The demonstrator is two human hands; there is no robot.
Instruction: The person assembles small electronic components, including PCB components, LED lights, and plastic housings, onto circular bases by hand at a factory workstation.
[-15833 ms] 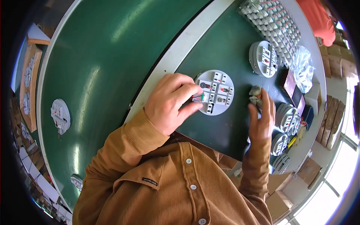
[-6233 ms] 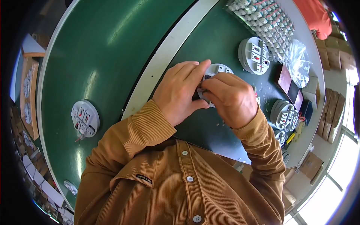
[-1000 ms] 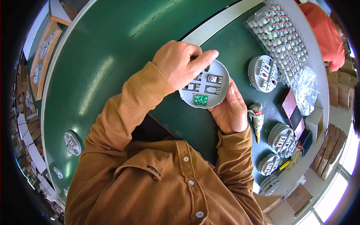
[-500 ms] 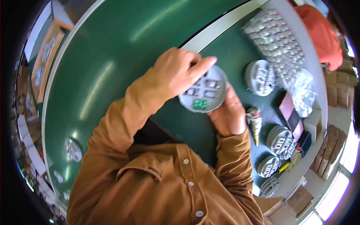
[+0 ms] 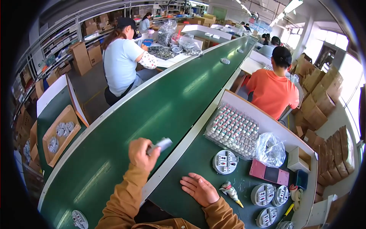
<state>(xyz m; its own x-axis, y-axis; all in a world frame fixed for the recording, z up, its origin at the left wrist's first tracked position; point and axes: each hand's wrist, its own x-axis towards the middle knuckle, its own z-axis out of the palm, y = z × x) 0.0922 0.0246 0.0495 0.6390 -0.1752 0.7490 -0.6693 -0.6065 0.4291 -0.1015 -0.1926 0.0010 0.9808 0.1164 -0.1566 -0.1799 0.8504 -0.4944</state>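
Over the green conveyor belt (image 5: pixel 126 147), my left hand (image 5: pixel 142 154) pinches a round grey plastic housing (image 5: pixel 163 144), tilted almost edge-on and blurred, so its inner face is hidden. My right hand (image 5: pixel 200 187) rests above the green bench top with its fingers stretched out and nothing in them. Just right of it lies a piping-bag-like squeeze bag (image 5: pixel 231 193) with a yellow tip. A similar round grey housing with small parts in its compartments (image 5: pixel 225 162) sits beyond that bag.
A tray of many small white-and-red parts (image 5: pixel 232 129) stands at the back, beside a clear plastic bag (image 5: pixel 270 149). More housings (image 5: pixel 263 194), a pink case (image 5: pixel 269 171) and a yellow-handled tool (image 5: pixel 288 209) lie right. Another housing (image 5: pixel 79 219) rides the belt. Co-workers sit across the belt and ahead.
The housing has left my right hand and is now in my left, out over the belt to the left. My right hand has opened. The view has tipped up, showing the room.
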